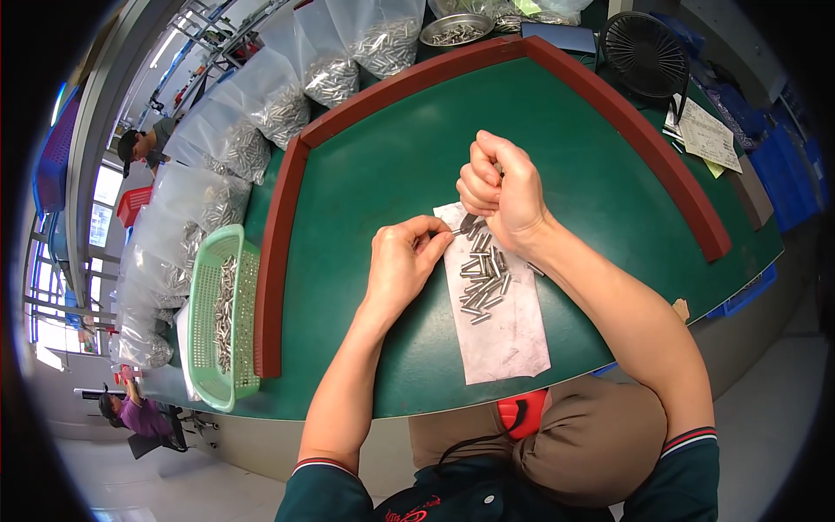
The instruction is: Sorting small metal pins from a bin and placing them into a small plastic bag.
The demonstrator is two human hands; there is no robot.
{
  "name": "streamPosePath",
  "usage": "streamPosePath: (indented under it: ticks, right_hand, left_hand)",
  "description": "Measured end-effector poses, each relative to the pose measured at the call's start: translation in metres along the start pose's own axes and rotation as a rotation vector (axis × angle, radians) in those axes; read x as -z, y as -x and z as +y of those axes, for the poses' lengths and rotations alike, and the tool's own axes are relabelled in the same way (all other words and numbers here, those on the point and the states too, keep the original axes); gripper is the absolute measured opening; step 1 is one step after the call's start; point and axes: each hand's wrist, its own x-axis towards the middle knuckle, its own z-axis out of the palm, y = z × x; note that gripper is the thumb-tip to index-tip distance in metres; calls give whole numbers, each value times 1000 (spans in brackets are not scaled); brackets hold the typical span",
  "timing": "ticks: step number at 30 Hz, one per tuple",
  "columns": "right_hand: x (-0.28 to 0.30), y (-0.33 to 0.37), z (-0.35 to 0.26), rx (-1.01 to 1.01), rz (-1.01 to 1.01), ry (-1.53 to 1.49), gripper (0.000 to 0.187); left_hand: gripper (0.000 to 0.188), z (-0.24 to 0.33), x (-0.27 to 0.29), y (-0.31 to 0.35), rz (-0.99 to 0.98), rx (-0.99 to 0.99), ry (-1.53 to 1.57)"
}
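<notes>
My left hand [402,265] is closed, thumb and forefinger pinching a small metal pin [456,231] at the left edge of a whitish cloth [506,352]. Just to its right, my right hand [504,187] makes a fist above the cloth's far end. Out of the fist points the short dark blade of a knife-like tool [468,223], close to the pinched pin; the fingers hide its handle. A loose heap of shiny metal pins [484,271] lies on the cloth, and one more lies off its right edge below my right wrist.
A red-brown raised border [275,261] frames the green tabletop [383,148]. Outside it on the left are a green basket [200,322] of pins and several clear bags [277,109] of metal parts. A metal bowl [457,30], a black fan [645,54] and papers [709,137] are at the back.
</notes>
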Motion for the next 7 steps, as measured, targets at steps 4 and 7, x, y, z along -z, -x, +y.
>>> streamPosePath:
  ticks: [4, 7]
  right_hand:
    - [-1, -1, 1, 11, -7, -7, 40]
    - [-2, -1, -1, 20, -4, 18, 40]
  left_hand:
    - [10, 3, 2, 1, -27, 5, -11]
    - [13, 7, 6, 1, -72, 23, -73]
